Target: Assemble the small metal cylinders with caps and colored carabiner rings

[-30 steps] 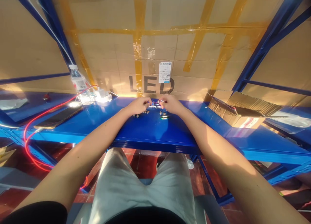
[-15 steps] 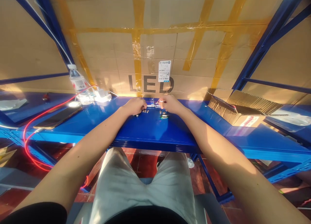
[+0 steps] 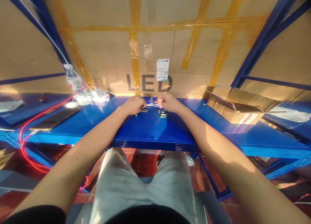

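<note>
**L hand [image 3: 134,104] & R hand [image 3: 168,102] on either side of slender blue-and-silver rods [image 3: 151,103]**

R hand's thumb & fingers were pinched together on a thin pale stick [image 3: 159,101], tip pointing twd the L hand. L hand was palm-down w/ fingers curled under; couldn't tell if they were clamped on anything. Hands were apart, w/ the rods lying btwn them, approx. side by side; too small for more detail.

Just on the near side of L hand's fingers: small shiny metal bits [image 3: 143,111]. Near side of R hand: a small glossy cluster w/ a green glint [image 3: 163,114]. All of it was on the glossy blue metal table [image 3: 150,130], toward the back edge.

Farther L on the table: flat dark phone [image 3: 57,117] w/ a bright red cable [image 3: 20,138] running to its near end; behind it, a clear plastic bottle w/ white cap [image 3: 75,83], next to a white plug block [image 3: 100,96] in glare. Far R: open brown cardboard box [image 3: 250,118], flaps up.

Behind everything stood a big tan cardboard panel [image 3: 109,55] w/ yellow tape, black "LED" lettering & a white printed label [image 3: 162,69]. Below the table edge: pale trousers [image 3: 145,191], reddish tiled floor [image 3: 145,162].
</note>
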Demonstrator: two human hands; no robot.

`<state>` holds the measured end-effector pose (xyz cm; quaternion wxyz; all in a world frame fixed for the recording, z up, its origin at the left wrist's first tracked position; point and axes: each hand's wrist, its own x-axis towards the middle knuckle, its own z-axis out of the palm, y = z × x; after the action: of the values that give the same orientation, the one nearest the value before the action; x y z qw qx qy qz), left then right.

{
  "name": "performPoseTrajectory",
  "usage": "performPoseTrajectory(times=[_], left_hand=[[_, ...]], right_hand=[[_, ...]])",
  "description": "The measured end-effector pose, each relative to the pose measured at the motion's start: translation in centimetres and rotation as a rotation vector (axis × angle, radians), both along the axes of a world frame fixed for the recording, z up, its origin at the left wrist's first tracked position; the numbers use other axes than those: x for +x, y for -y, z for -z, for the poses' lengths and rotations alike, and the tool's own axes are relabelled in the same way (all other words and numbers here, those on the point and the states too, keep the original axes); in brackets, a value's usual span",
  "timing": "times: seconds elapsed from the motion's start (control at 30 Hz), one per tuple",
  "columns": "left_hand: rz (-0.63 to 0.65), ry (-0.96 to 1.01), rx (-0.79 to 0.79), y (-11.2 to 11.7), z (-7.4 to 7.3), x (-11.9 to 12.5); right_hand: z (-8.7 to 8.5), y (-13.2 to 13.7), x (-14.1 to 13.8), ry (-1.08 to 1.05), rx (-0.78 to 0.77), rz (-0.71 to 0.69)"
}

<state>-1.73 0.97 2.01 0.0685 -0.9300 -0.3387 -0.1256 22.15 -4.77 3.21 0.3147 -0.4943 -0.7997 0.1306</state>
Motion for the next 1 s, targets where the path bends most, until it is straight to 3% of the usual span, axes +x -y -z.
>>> performPoseTrajectory(times=[0.3,0.67,1.0], left_hand=[[0.051,0.096,-0.097,-0.2,-0.1,0.9],[0.118,-0.273,0.14,0.3,-1.5,3.2],[0.102,-0.275,0.12,0.2,-1.5,3.5]], right_hand=[[-0.1,0.4,0.0,-0.017,-0.061,0.031],[0.1,-0.4,0.5,0.021,-0.034,0.044],[0.1,-0.5,0.5,0.054,-0.025,0.05]])
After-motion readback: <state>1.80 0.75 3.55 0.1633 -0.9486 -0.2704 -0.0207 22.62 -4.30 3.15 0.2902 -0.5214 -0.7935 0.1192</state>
